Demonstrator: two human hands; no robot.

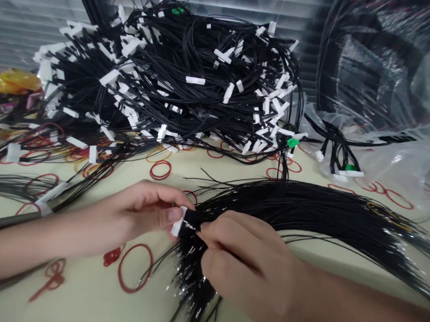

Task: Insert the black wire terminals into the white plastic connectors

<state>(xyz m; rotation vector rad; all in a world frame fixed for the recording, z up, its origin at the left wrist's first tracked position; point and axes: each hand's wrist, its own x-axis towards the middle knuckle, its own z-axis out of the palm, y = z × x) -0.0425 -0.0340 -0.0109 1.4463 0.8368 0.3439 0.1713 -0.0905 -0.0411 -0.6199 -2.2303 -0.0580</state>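
Note:
My left hand (148, 210) pinches a white connector housing (179, 221) between thumb and fingers, just left of centre. Close against it, my right hand (245, 261) is closed in a pinch on a thin black wire with a small metal terminal (190, 225) pointing at the housing. Under both hands lies a thick bundle of loose black wires (293, 205); its near ends, tipped with shiny terminals (192, 272), fan out toward me. How far the wire meets the housing cannot be made out.
A tall heap of black cables with white connectors (191, 81) fills the back. Red rubber bands (136, 268) lie scattered on the pale table (91, 294). Clear plastic bags (382, 84) with black wire stand at the back right, a yellow bag (12, 82) at the left.

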